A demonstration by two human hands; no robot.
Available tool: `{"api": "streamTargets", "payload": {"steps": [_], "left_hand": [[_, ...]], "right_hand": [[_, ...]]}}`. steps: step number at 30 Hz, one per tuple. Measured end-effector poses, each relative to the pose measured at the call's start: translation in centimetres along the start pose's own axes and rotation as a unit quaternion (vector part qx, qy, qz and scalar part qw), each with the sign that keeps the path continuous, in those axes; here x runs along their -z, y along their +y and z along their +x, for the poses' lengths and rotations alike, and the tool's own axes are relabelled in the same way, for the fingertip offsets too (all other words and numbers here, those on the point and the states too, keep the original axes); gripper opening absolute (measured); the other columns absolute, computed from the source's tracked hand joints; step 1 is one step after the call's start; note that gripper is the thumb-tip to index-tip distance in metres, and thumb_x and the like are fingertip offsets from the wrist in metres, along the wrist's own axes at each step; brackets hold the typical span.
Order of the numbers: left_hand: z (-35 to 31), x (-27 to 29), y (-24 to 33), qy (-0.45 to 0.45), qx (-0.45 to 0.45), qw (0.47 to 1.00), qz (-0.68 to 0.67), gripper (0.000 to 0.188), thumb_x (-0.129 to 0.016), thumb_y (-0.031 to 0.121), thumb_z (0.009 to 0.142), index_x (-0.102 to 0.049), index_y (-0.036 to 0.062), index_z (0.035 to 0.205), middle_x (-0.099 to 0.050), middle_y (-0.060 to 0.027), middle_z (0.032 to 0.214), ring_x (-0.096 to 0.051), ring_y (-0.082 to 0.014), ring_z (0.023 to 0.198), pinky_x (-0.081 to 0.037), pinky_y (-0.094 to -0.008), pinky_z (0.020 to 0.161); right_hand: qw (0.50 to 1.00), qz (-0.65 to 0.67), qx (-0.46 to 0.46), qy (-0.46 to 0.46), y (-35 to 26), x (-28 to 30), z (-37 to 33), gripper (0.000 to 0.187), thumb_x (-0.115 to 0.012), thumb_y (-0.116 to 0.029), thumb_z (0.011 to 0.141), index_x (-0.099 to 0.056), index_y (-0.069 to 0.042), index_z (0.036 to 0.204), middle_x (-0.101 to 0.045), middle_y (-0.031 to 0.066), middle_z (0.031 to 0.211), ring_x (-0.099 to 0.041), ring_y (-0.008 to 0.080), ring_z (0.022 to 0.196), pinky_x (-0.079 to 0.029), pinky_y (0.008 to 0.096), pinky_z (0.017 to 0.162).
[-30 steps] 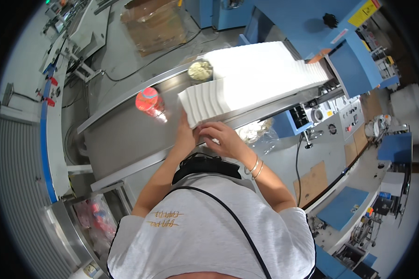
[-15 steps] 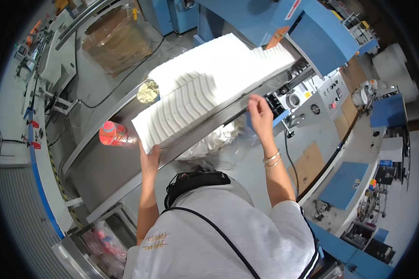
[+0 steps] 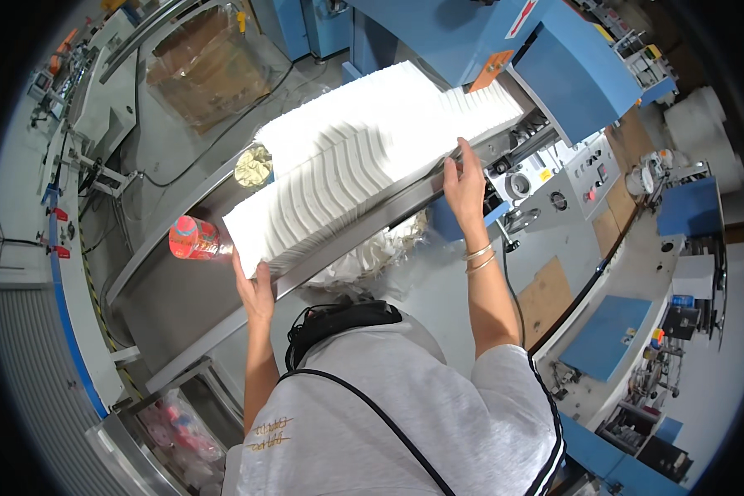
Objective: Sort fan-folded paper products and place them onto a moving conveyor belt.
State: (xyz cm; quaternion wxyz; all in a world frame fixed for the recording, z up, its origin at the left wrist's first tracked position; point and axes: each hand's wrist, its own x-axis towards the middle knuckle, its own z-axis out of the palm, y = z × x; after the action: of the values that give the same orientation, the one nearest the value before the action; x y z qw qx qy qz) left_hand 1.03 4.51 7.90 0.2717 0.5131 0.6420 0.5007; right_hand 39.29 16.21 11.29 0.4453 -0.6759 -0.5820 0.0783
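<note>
A long row of thin white sheets or pads [image 3: 314,190], packed face to face, lies along a metal trough [image 3: 164,310]. My left hand [image 3: 256,291] holds the near left corner of the row, with its thumb on one side and its fingers round the end. At the row's near edge, further right, my right hand [image 3: 465,183] has its thumb and fingers apart, with the fingertips at or just touching the edge. Beyond my left hand, a clear bottle with a red cap and label [image 3: 195,238] is in the trough. A crumpled pale yellow bundle [image 3: 254,166] sits by the row's far side.
A blue machine [image 3: 583,78] stands at the far right end, with an orange tab [image 3: 491,69] by the row. A control panel [image 3: 591,178] sits to the right. Below the trough is a bag of white scraps [image 3: 372,252]. A plastic-wrapped carton [image 3: 207,66] stands beyond.
My right hand has risen to the row's near edge and its fingers have spread. My left hand and the row's left end have shifted slightly left.
</note>
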Motion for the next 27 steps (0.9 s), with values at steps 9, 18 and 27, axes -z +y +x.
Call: {"api": "streamTargets", "payload": {"steps": [9, 18, 27], "left_hand": [[0.1, 0.1, 0.2, 0.004, -0.004, 1.000, 0.012, 0.079, -0.055, 0.051, 0.088, -0.032, -0.0037, 0.139, -0.049, -0.0225, 0.130, -0.048, -0.0290, 0.118, -0.034, -0.0370, 0.101], [0.0, 0.1, 0.4, 0.002, -0.013, 1.000, 0.016, 0.079, -0.055, 0.052, 0.088, -0.033, -0.0034, 0.139, -0.050, -0.0227, 0.128, -0.049, -0.0295, 0.116, -0.035, -0.0371, 0.100], [0.2, 0.1, -0.2, 0.006, -0.010, 1.000, 0.028, 0.076, -0.055, 0.049, 0.089, -0.033, -0.0036, 0.138, -0.047, -0.0248, 0.132, -0.047, -0.0312, 0.120, -0.033, -0.0381, 0.102]], "right_hand": [[0.997, -0.058, 0.056, 0.019, -0.5, 0.1, -0.7, 0.039, -0.055, -0.008, 0.088, -0.050, 0.000, 0.126, -0.057, 0.0213, 0.119, -0.063, 0.0300, 0.089, -0.049, 0.0361, 0.083], [0.983, -0.140, 0.116, 0.039, -1.3, 0.4, -0.9, 0.036, -0.056, -0.008, 0.086, -0.054, -0.001, 0.121, -0.061, 0.0205, 0.108, -0.061, 0.0344, 0.095, -0.050, 0.0385, 0.084], [0.995, -0.057, 0.055, 0.053, -0.9, 0.7, 0.5, 0.037, -0.055, -0.009, 0.085, -0.051, 0.002, 0.120, -0.053, 0.0238, 0.119, -0.055, 0.0410, 0.102, -0.047, 0.0418, 0.086]]}}
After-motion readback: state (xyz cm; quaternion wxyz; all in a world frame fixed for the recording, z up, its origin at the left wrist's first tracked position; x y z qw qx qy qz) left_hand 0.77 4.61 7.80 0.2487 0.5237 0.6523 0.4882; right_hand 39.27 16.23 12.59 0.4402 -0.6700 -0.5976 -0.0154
